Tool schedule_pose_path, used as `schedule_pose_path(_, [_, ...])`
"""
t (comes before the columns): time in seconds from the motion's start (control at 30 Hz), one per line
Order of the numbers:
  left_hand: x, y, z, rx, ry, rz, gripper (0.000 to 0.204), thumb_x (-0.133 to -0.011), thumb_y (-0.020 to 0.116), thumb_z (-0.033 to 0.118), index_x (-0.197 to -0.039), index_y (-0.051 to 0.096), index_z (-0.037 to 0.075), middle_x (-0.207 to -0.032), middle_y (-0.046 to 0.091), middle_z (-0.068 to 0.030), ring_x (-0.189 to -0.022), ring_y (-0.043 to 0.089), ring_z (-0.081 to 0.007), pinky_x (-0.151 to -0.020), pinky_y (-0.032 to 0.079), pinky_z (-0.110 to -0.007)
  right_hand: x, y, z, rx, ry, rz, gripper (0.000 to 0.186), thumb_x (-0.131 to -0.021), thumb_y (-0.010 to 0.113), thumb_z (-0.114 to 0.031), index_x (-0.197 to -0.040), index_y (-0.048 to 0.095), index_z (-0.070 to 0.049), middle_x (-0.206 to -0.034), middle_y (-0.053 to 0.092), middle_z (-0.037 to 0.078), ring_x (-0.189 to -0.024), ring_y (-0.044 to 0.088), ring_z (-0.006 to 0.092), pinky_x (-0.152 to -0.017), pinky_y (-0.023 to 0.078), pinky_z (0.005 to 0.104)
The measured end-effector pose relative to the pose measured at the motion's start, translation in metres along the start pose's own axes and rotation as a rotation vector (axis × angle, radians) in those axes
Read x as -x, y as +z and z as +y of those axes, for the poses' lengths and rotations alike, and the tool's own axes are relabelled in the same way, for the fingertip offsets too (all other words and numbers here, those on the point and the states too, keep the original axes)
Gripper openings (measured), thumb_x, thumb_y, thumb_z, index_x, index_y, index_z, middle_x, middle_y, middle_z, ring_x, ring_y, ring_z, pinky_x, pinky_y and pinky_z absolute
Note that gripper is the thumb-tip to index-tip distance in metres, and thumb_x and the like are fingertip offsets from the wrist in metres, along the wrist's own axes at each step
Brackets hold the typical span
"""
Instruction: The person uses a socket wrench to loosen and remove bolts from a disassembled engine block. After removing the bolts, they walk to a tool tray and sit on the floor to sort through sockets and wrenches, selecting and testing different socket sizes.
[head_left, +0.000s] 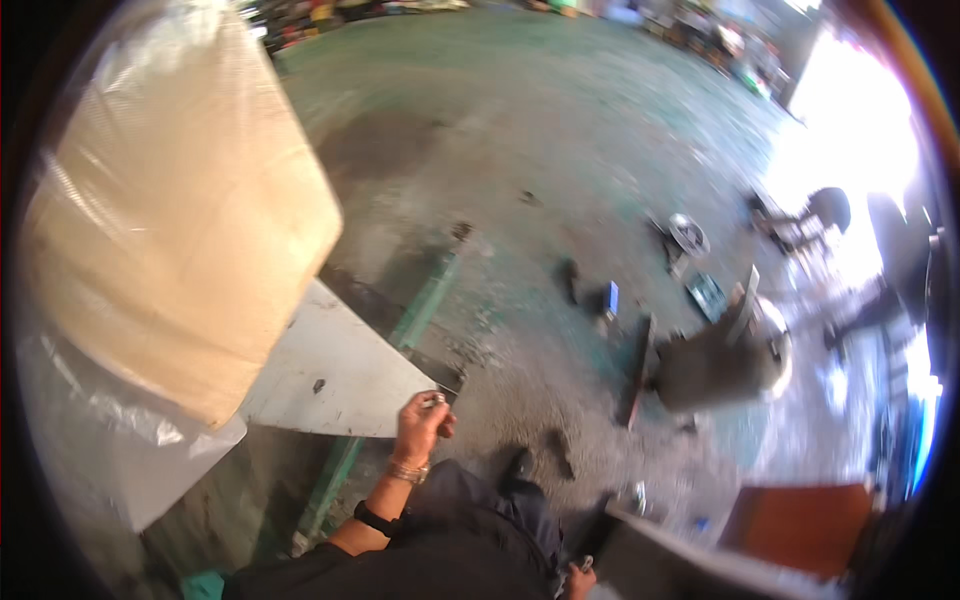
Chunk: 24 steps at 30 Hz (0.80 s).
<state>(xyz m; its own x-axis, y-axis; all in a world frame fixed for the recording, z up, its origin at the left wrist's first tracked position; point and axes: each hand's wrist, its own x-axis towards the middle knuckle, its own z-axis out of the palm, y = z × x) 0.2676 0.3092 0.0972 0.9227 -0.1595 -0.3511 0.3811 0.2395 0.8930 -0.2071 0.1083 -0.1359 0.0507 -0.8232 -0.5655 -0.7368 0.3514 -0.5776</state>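
My left hand [424, 422] is closed, its fingers curled round a small shiny metal piece [433, 401] that I cannot make out. It is at the right corner of a pale, flat panel [335, 370] with a dark spot on it; whether hand and panel touch is unclear. A bracelet and a black band circle that wrist. Only part of my right hand [579, 582] shows, low at the bottom edge. Its fingers are closed, with a small metallic thing [587, 563] at their tips, too blurred to name.
Left stands a large tan block wrapped in clear plastic [190, 220]. A green metal rail [425, 305] runs under the panel. On the worn floor at right lie a grey tank-like cylinder [715, 370], a blue box [611, 298] and a wheel-like part [689, 233]. A reddish-brown board [800, 525] sits lower right.
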Motion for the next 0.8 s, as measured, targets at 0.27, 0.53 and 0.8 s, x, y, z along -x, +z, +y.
schedule_pose_path(0.27, [-0.048,0.053,-0.015,-0.035,0.037,0.036,0.013,-0.090,0.061,0.005,-0.101,0.057,0.001,-0.079,0.062,-0.0045,-0.067,0.064,-0.0125,-0.052,0.053,-0.027,-0.122,0.041,-0.168,0.242,-0.247,-0.131,0.028,-0.062,0.073,-0.017,-0.080,0.065,0.003,-0.068,0.063,0.011,-0.060,0.059,0.0210,-0.057,0.047,0.0364])
schedule_pose_path(0.53, [-0.162,0.097,-0.020,-0.010,-0.003,0.048,0.014,-0.091,0.060,0.007,-0.103,0.056,0.002,-0.079,0.061,-0.0022,-0.069,0.063,-0.0108,-0.053,0.052,-0.026,-0.186,0.107,-0.275,0.383,-0.324,-0.190,0.024,-0.063,0.071,-0.015,-0.080,0.064,0.001,-0.066,0.062,0.010,-0.058,0.057,0.0191,-0.055,0.046,0.0357])
schedule_pose_path(0.8, [-0.316,0.162,0.051,-0.042,0.035,0.119,0.013,-0.089,0.062,0.009,-0.099,0.058,0.002,-0.071,0.062,-0.0040,-0.058,0.060,-0.0099,-0.047,0.048,-0.024,-0.231,0.146,-0.354,0.444,-0.308,-0.148,0.020,-0.064,0.070,-0.012,-0.079,0.064,0.000,-0.064,0.060,0.008,-0.056,0.055,0.0172,-0.053,0.045,0.0350])
